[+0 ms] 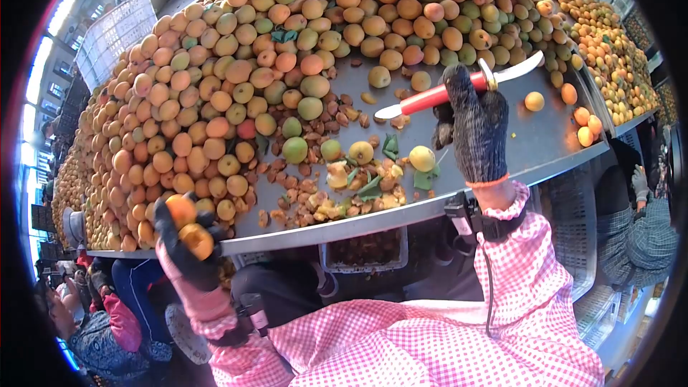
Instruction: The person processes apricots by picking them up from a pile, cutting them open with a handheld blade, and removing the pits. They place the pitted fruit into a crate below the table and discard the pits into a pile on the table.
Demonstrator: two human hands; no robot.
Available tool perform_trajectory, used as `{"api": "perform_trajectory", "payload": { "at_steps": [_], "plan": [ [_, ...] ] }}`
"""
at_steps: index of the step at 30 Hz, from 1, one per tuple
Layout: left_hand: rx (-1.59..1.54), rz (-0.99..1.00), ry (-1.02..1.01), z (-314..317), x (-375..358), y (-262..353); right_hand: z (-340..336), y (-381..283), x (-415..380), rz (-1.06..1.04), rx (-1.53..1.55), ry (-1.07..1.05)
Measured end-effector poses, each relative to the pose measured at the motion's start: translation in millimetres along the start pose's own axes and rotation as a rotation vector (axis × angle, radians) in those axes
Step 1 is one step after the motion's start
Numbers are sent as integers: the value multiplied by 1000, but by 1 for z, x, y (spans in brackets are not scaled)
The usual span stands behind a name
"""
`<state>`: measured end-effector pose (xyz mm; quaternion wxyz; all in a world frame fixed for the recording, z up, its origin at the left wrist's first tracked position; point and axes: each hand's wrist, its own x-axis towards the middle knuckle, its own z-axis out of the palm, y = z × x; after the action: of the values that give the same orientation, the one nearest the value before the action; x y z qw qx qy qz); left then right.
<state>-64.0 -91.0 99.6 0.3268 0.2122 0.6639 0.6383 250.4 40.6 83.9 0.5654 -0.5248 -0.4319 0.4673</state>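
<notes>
My left hand [192,264], in a black glove, is closed around a cut apricot [196,241] at the table's near edge. Its orange inner face, with a hollow in the middle, is turned up, and a second orange piece [180,209] shows between the fingers. In a dark knitted glove, my right hand [481,125] grips a red-handled knife [430,99] above the metal table [502,145]. The knife's curved blade points to the upper right. Below it lie a yellow apricot [422,158] and green leaves [370,188].
A large heap of apricots [236,72] covers the left and far side. Pits and scraps [315,197] lie mid-table. Several orange apricots [586,126] sit at the right edge. Below stands a bin [364,252] of dark bits. Other people [648,226] are on both sides.
</notes>
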Motion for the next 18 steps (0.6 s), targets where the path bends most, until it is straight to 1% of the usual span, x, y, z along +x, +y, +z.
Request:
{"api": "perform_trajectory", "payload": {
  "at_steps": [1, 3, 4, 5, 7, 9, 10, 11, 13, 14, 15, 17, 18],
  "plan": [
    [13, 25, 25, -25, -2, 3, -4, 2, 0, -20, 41, -12],
    [466, 359, -41, -94, 6, -13, -10, 4, -3, -44, 122, -57],
    [867, 469, -61, -148, 28, -32, -12, 8, -8, -100, 68, -79],
    [1037, 464, 289, -149, 23, -42, -17, 5, -14, -141, -66, -167],
    [557, 478, 137, -99, -18, -27, -6, 28, -33, -293, 199, -309],
    [365, 272, -275, -32, -67, 6, 20, 24, -79, 234, 755, -433],
    [261, 153, -594, -16, -66, 3, 24, 21, -96, -302, 142, -505],
    [154, 33, -911, -4, -65, -2, 28, 15, -110, -803, -503, -525],
    [309, -70, -879, 19, -73, -25, 43, -6, -131, -325, -217, -620],
    [280, 112, -800, 11, -58, -65, 43, -2, -131, -417, -266, -638],
    [271, 111, -816, 18, -56, -64, 37, 2, -125, -417, -279, -626],
    [57, -199, -759, 40, -56, -49, 12, 9, -103, -720, -320, -519],
    [187, -82, -833, 59, -65, -11, -1, 11, -88, -622, -516, -462]
  ]
}}
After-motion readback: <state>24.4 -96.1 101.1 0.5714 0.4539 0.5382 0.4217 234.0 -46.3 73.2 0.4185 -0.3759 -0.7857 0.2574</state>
